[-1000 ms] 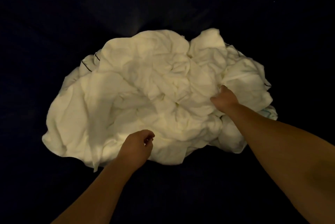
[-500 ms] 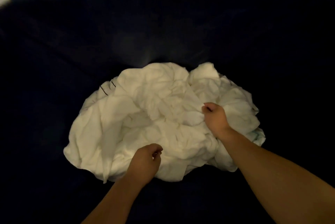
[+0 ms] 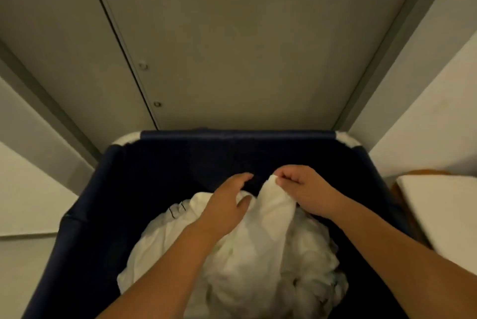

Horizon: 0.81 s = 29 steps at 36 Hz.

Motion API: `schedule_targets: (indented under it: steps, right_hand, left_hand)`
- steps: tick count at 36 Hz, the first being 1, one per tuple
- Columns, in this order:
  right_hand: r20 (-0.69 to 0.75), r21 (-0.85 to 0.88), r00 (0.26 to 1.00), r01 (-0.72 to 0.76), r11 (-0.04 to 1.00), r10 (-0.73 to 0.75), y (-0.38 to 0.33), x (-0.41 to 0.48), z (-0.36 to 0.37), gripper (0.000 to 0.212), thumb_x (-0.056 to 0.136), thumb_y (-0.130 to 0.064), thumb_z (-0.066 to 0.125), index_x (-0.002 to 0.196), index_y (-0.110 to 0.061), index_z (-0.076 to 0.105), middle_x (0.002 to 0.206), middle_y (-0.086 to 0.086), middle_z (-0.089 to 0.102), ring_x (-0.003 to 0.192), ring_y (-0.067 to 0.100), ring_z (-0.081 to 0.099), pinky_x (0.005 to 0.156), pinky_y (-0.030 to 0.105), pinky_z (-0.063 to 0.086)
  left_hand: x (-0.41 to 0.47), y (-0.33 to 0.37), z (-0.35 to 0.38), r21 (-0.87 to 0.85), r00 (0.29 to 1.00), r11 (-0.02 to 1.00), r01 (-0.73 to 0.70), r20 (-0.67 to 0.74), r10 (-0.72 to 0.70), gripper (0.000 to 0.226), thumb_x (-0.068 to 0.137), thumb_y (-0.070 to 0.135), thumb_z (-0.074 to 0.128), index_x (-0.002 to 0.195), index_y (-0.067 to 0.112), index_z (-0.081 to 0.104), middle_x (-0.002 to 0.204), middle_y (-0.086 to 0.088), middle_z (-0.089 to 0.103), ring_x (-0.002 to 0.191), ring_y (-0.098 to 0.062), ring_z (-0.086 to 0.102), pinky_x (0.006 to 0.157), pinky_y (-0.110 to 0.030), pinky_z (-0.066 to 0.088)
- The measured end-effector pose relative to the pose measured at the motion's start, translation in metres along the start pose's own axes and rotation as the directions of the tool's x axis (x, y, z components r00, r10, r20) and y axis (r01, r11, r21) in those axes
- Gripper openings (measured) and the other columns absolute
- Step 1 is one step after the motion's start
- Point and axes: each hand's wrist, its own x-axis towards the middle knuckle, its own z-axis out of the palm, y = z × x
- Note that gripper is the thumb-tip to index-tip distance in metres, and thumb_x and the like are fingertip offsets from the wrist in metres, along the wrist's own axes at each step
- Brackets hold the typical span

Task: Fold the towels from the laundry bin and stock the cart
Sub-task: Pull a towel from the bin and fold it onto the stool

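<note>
Right hand (image 3: 303,189) up from towel pile (image 3: 258,267), now pinching raised towel (image 3: 273,205) corner; left hand (image 3: 225,206) beside it, fingers straight, holding nothing. Navy laundry bin (image 3: 108,189).

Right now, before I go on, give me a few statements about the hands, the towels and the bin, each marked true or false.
1. The right hand pinches a corner of a white towel. True.
2. The laundry bin is dark blue. True.
3. The left hand grips the bin's rim. False: it is open, over the towel pile inside the bin.
4. The bin holds only that one towel. False: a crumpled white pile lies beneath it.
</note>
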Motion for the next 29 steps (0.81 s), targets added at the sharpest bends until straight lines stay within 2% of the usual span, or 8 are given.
schedule_targets:
  steps: [3,7,10,13,15,18,24,29]
  right_hand:
    - [0.092,-0.019,0.989,0.118,0.993,-0.116,-0.035,-0.017,-0.030,0.020,0.094,-0.009,0.055,0.086,-0.016,0.072,0.084,0.000,0.071,0.078,0.010,0.066,0.071,0.025,0.053]
    - [0.130,-0.069,0.956,0.274,0.959,-0.264,-0.060,-0.039,-0.070,0.020,0.095,-0.004,0.054,0.086,-0.012,0.071,0.085,0.000,0.071,0.080,0.015,0.066,0.074,0.031,0.053]
    - [0.075,-0.175,0.936,0.352,0.919,-0.344,-0.066,-0.054,-0.100,0.026,0.094,-0.006,0.055,0.078,-0.023,0.066,0.072,-0.014,0.065,0.068,-0.001,0.057,0.067,0.021,0.046]
    - [0.056,-0.334,0.924,0.375,0.865,-0.379,-0.065,-0.065,-0.125,0.018,0.093,-0.011,0.056,0.082,-0.021,0.065,0.075,-0.010,0.062,0.068,0.002,0.054,0.068,0.023,0.044]
    - [0.047,-0.375,0.922,0.373,0.849,-0.384,-0.065,-0.072,-0.138,0.014,0.093,-0.012,0.056,0.085,-0.020,0.065,0.075,-0.007,0.062,0.066,0.004,0.054,0.066,0.024,0.043]
    - [-0.007,-0.319,0.907,0.398,0.860,-0.422,-0.072,-0.083,-0.155,0.008,0.089,-0.010,0.060,0.088,-0.015,0.066,0.077,-0.001,0.065,0.065,0.007,0.055,0.065,0.027,0.047]
    - [-0.109,-0.342,0.893,0.379,0.860,-0.437,-0.104,-0.089,-0.175,0.005,0.078,-0.007,0.061,0.081,-0.003,0.063,0.076,0.015,0.065,0.065,0.021,0.056,0.061,0.032,0.047]
    - [-0.166,-0.114,0.920,0.340,0.934,-0.355,-0.122,-0.089,-0.177,0.008,0.082,-0.005,0.058,0.085,0.000,0.063,0.077,0.014,0.067,0.065,0.021,0.065,0.063,0.029,0.056]
  left_hand:
    - [0.005,0.057,-0.012,-0.051,0.982,0.993,-0.104,0.150,0.111,0.050,0.091,0.026,0.062,0.135,0.040,0.045,0.133,0.023,0.050,0.121,0.004,0.048,0.102,-0.022,0.043]
    - [0.002,0.112,-0.021,-0.032,0.972,0.996,-0.079,0.218,0.084,0.024,0.088,0.026,0.064,0.112,0.030,0.063,0.101,0.012,0.065,0.091,-0.007,0.064,0.082,-0.033,0.056]
    - [-0.004,0.141,-0.025,0.030,0.993,0.995,-0.093,0.072,0.091,0.008,0.088,0.024,0.066,0.090,0.019,0.060,0.084,0.004,0.061,0.070,-0.004,0.055,0.066,-0.026,0.048]
    - [-0.008,0.172,-0.029,0.107,0.987,0.986,-0.126,-0.090,0.136,0.020,0.090,0.025,0.064,0.077,0.027,0.050,0.075,0.009,0.055,0.066,-0.005,0.050,0.055,-0.018,0.038]
    - [-0.010,0.195,-0.031,0.177,0.978,0.975,-0.138,-0.133,0.162,0.025,0.091,0.019,0.061,0.075,0.031,0.046,0.075,0.008,0.054,0.068,-0.009,0.050,0.057,-0.023,0.038]
    - [-0.011,0.238,-0.040,0.229,0.949,0.961,-0.156,-0.235,0.210,0.032,0.087,0.009,0.060,0.071,0.031,0.044,0.071,0.006,0.052,0.063,-0.008,0.046,0.059,-0.028,0.036]
    - [-0.017,0.338,-0.074,0.346,0.857,0.914,-0.214,-0.382,0.345,0.029,0.080,-0.001,0.053,0.073,0.027,0.048,0.070,0.008,0.050,0.060,-0.005,0.043,0.049,-0.014,0.032]
    - [-0.027,0.393,-0.103,0.444,0.723,0.867,-0.227,-0.520,0.456,0.020,0.078,-0.001,0.053,0.079,0.018,0.051,0.069,0.009,0.049,0.060,-0.004,0.043,0.050,-0.012,0.032]
